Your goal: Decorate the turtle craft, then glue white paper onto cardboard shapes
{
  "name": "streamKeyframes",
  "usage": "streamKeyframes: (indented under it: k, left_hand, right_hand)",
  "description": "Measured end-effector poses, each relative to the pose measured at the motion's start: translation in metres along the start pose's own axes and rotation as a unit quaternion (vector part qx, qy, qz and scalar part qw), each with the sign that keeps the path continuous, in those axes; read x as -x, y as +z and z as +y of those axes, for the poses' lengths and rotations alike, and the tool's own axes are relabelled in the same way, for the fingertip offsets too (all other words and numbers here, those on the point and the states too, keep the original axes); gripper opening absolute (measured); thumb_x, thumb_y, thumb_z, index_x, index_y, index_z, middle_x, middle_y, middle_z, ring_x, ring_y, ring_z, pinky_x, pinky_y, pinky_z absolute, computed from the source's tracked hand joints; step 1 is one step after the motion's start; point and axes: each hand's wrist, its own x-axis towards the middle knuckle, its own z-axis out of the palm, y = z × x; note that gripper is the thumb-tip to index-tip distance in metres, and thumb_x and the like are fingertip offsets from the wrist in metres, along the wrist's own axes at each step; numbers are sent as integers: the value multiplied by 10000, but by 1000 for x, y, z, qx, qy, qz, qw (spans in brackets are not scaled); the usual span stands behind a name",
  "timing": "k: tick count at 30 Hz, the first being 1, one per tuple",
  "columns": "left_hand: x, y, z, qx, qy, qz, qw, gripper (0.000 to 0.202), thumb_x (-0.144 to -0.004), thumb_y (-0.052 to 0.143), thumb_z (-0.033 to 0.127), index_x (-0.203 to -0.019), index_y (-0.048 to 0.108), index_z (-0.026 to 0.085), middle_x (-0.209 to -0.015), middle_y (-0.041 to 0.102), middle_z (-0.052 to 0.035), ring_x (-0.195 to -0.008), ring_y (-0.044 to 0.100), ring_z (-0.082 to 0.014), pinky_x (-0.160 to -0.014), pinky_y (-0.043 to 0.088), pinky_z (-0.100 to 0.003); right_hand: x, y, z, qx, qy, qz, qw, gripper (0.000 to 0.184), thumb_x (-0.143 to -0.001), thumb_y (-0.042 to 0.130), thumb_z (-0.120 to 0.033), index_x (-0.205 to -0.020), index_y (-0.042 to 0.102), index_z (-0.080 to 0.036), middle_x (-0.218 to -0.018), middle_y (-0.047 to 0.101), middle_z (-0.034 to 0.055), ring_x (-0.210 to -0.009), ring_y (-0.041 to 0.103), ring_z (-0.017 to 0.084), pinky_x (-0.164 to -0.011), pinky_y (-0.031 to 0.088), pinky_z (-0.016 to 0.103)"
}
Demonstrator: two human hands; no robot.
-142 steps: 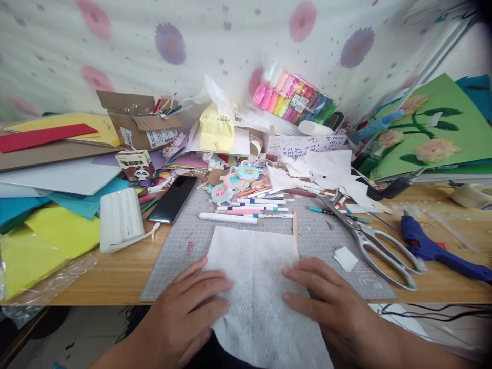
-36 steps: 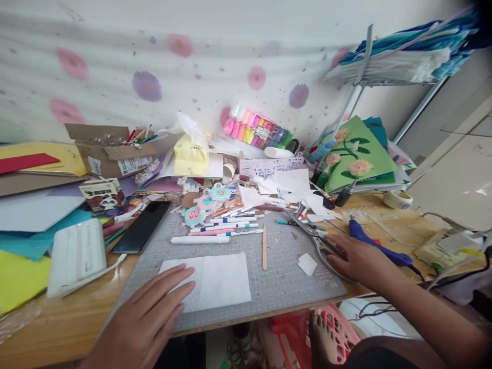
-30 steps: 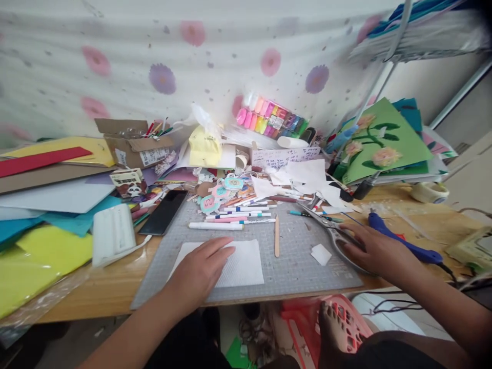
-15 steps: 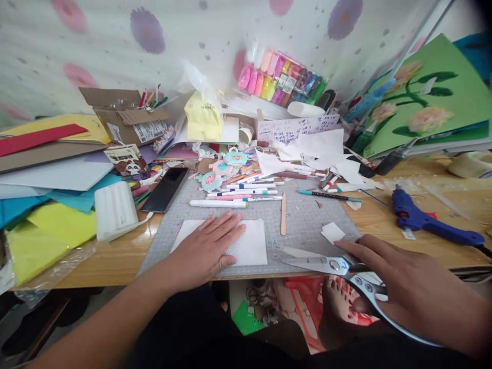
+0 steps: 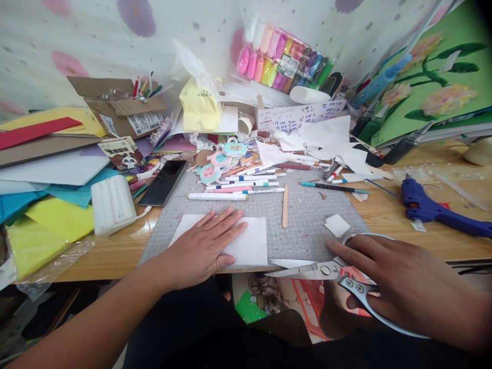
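Observation:
My left hand (image 5: pixel 203 246) lies flat with its fingers stretched over a white textured sheet (image 5: pixel 251 241), which looks like a folded paper towel. The sheet rests on the grey cutting mat (image 5: pixel 292 236) at the table's front edge. My right hand (image 5: pixel 392 277) grips the handles of a pair of metal scissors (image 5: pixel 325 270). Their blades are slightly apart and point left, with the tips close to the sheet's lower right corner. Just beyond the right hand, small white paper pieces (image 5: pixel 337 225) lie on the mat.
A wooden stick (image 5: pixel 285 207) and several markers (image 5: pixel 217 197) lie behind the sheet. To the right is a blue glue gun (image 5: pixel 442 210). A black phone (image 5: pixel 163 183) and a white power bank (image 5: pixel 113 205) are at left. Paper scraps and pens crowd the back.
The scissors have shifted slightly left and down, their tips now near the sheet's corner, and their blades look turned. My left hand stays on the sheet. The camera view has tilted a little.

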Motion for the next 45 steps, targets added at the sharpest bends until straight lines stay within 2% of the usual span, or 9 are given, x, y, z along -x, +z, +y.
streamKeyframes:
  k: [3, 8, 11, 14, 17, 29, 35, 40, 45]
  left_hand:
    - [2, -1, 2, 13, 0, -15, 1000, 543, -925, 338, 405, -1434, 188, 292, -1536, 99, -34, -1402, 73, -242, -1120, 126, -461]
    - [-5, -15, -4, 10, 29, -3, 1000, 490, -916, 346, 435, -1397, 279, 371, -1540, 90, 6, -1398, 87, -288, -1102, 142, -502]
    - [-19, -20, -14, 0, 92, 23, 996, 421, -927, 344, 375, -1343, 404, 350, -1532, 152, 26, -1398, 99, -262, -1107, 160, -455]
    - [-30, -17, -24, 1, 161, -7, 987, 402, -924, 349, 375, -1318, 432, 378, -1518, 204, 45, -1401, 82, -260, -1109, 116, -482]
    - [-34, -11, -29, 13, 186, -32, 982, 441, -917, 336, 428, -1356, 358, 396, -1519, 186, 51, -1404, 53, -266, -1107, 48, -511]
    - [-34, -8, -29, 22, 184, -40, 982, 482, -916, 280, 485, -1389, 282, 392, -1525, 145, 58, -1406, 27, -248, -1104, -9, -495]
    - [-34, -8, -29, 21, 186, -41, 981, 488, -917, 275, 484, -1395, 268, 387, -1526, 147, 51, -1406, 24, -246, -1106, -4, -498]
    - [-33, -7, -29, 14, 182, -38, 982, 486, -917, 268, 484, -1394, 268, 390, -1527, 135, 60, -1406, 18, -245, -1108, 4, -498]
    - [-29, -4, -27, 17, 170, -31, 985, 481, -923, 261, 479, -1395, 266, 385, -1529, 127, 56, -1406, 26, -237, -1111, -2, -489]
  right_hand:
    - [-3, 0, -4, 10, -76, -90, 993, 674, -608, 527, -163, -1267, 469, -290, -957, 626, 42, -753, 601, 207, -618, 460, 328]
    - [-11, 1, -9, 1, -88, -106, 990, 642, -642, 528, -188, -1274, 444, -269, -918, 603, 55, -767, 591, 235, -641, 468, 358]
    - [-13, 1, -12, 1, -93, -103, 990, 660, -635, 529, -181, -1284, 429, -252, -926, 598, 63, -783, 591, 246, -637, 479, 363]
    - [-14, 1, -14, 6, -99, -95, 990, 640, -650, 522, -182, -1280, 428, -242, -940, 597, 74, -788, 592, 252, -632, 486, 371]
    - [-15, 1, -16, 4, -107, -90, 990, 608, -660, 514, -175, -1260, 443, -239, -915, 593, 69, -784, 590, 250, -631, 484, 368]
    - [-17, 4, -29, -8, -120, -88, 989, 650, -601, 514, -155, -1245, 443, -215, -853, 570, 39, -751, 573, 233, -630, 432, 341]
    - [-12, 4, -27, -5, -141, -59, 988, 537, -641, 508, -136, -1175, 480, -182, -748, 568, 14, -614, 569, 185, -537, 380, 291]
    - [-9, 3, -27, 20, -176, -45, 983, 544, -644, 532, -120, -1185, 478, -149, -718, 569, 7, -554, 565, 173, -518, 387, 292]
    - [-8, 3, -27, 27, -144, -42, 988, 511, -672, 548, -180, -1181, 504, -191, -769, 587, 22, -594, 574, 183, -535, 421, 299]
